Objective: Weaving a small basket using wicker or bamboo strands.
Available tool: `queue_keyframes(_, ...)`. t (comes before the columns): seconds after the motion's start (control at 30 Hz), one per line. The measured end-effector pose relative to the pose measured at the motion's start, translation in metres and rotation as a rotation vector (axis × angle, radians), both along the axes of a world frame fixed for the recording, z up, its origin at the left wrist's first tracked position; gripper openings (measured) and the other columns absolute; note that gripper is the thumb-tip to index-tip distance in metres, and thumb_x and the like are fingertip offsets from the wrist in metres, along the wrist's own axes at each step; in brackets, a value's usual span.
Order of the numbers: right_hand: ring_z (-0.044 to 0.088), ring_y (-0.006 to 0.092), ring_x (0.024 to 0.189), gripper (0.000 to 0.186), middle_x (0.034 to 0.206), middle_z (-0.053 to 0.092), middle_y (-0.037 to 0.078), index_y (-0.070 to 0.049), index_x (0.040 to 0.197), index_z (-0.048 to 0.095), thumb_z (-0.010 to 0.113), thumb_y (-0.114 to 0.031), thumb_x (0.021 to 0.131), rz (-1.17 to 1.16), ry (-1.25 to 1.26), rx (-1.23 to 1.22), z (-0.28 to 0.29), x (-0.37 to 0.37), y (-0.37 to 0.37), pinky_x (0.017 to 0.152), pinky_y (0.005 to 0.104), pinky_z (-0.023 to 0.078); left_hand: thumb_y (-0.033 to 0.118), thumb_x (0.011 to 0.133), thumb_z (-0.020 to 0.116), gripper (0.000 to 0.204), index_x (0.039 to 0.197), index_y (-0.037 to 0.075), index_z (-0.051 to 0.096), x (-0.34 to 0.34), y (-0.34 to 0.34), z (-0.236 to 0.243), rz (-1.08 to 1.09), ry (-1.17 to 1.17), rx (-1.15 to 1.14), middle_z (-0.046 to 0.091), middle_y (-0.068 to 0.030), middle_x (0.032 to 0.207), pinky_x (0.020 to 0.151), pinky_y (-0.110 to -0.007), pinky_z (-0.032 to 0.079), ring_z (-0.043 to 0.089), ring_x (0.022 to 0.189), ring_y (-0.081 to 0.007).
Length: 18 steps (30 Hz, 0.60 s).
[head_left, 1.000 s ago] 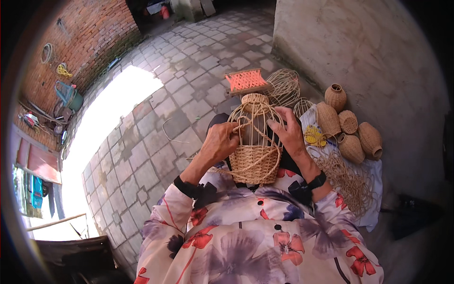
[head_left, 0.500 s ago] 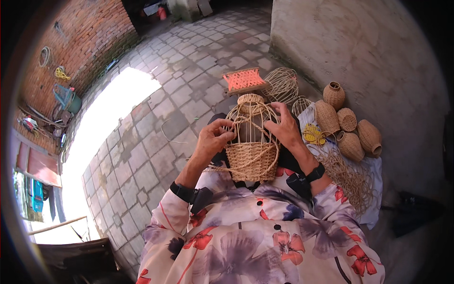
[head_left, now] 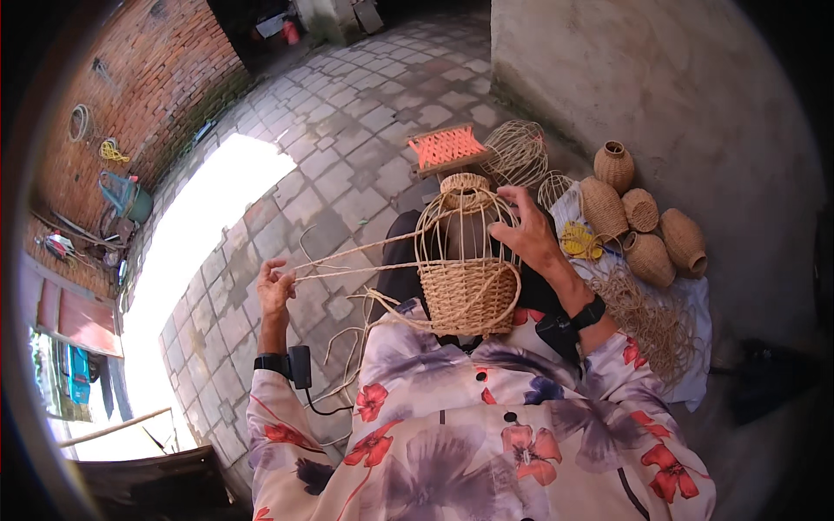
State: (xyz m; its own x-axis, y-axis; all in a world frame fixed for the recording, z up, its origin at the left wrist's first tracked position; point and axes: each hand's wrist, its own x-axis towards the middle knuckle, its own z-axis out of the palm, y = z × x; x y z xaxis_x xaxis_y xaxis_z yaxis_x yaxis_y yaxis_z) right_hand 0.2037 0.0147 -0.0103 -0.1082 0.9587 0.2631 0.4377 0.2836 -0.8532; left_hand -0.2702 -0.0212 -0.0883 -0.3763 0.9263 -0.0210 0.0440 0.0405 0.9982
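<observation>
A straw-coloured basket (head_left: 462, 300) sits upright on my lap, densely woven below, with open upright strands rising to a wrapped neck. My left hand (head_left: 274, 282) is out to the left, fingers pinching a twisted cord (head_left: 347, 271) drawn across from the basket. A second strand runs above it. My right hand (head_left: 526, 227) grips the upper right side of the open frame, thumb inward; some fingertips are hidden among the strands. Loose cord ends dangle at the basket's lower left.
Beyond the basket is a low stool with orange cord webbing (head_left: 446, 148), beside coiled cane (head_left: 512, 156). Several finished baskets (head_left: 647, 260) and pale fibre strands (head_left: 638, 326) lie on white cloth (head_left: 691, 382) at right. Brick (head_left: 156, 69) and plaster walls (head_left: 625, 78) border the paving.
My left hand has moved from the basket's upper left far out leftward, stretching cord out with it. My right hand stays on the frame's right side.
</observation>
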Motion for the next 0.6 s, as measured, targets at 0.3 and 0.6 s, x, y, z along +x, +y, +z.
queue_keyframes(0.3,0.053,0.0335,0.115,0.053,0.121,0.055,0.020,-0.001,0.123,0.046,0.061,-0.022,0.077,0.004,0.058,0.015,-0.010,0.001,-0.002,0.100,0.0388,0.040,0.038,0.084,0.068,0.054,0.128,0.010,0.052,0.157,0.024,0.076,-0.459,0.650,0.033,0.063,-0.0145,0.120,0.081,-0.037,0.050,0.066,0.096,-0.0297)
queue_keyframes(0.6,0.054,0.0348,0.113,0.051,0.118,0.056,0.021,-0.003,0.121,0.046,0.062,-0.023,0.077,0.025,0.106,0.043,-0.010,-0.002,0.003,0.098,0.0396,0.041,0.022,0.091,0.060,0.023,0.087,0.000,0.063,0.195,-0.001,0.089,-0.735,0.811,0.257,0.060,-0.0182,0.075,0.064,-0.040,0.046,0.060,0.071,-0.0359)
